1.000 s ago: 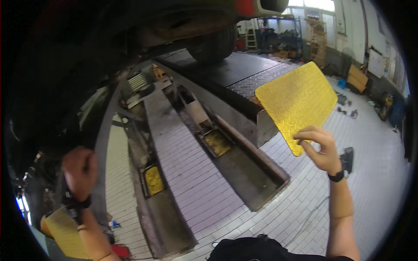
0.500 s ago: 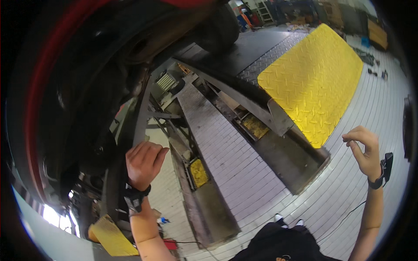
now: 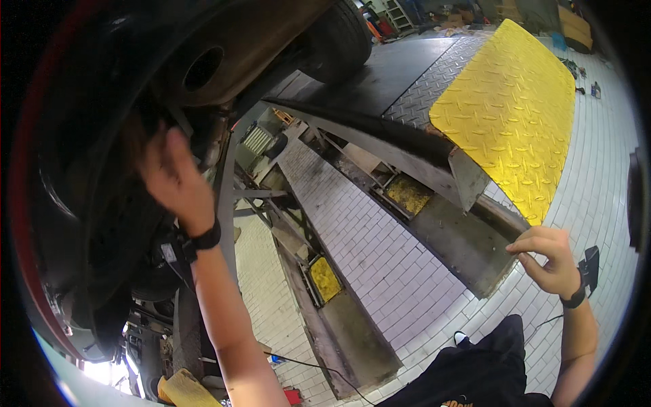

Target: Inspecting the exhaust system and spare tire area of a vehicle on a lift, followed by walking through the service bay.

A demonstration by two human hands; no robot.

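Observation:
My left hand (image 3: 176,180) is raised beneath the rear underside of a car (image 3: 81,169), with its fingers apart and blurred by motion. I make out nothing in it, and whether it touches the dark underbody I cannot tell. Above it shows the round end of an exhaust pipe (image 3: 203,69). My right hand (image 3: 548,261) hangs in the air just below the yellow tread-plate ramp flap (image 3: 505,115). Its fingers are loosely bent, the thumb a little apart from them, with nothing visible between. Each wrist wears a black strap with a small device.
The car's tyre (image 3: 336,47) stands on a raised lift platform (image 3: 380,71). Below lie two sunken floor channels with yellow plates (image 3: 407,195) and a strip of white tile (image 3: 366,217) between them. A black cable (image 3: 319,366) crosses the floor near my legs.
My left hand has risen up under the car, and its fingers have opened out from a loose fist. The right hand has come down and left slightly. My view has shifted.

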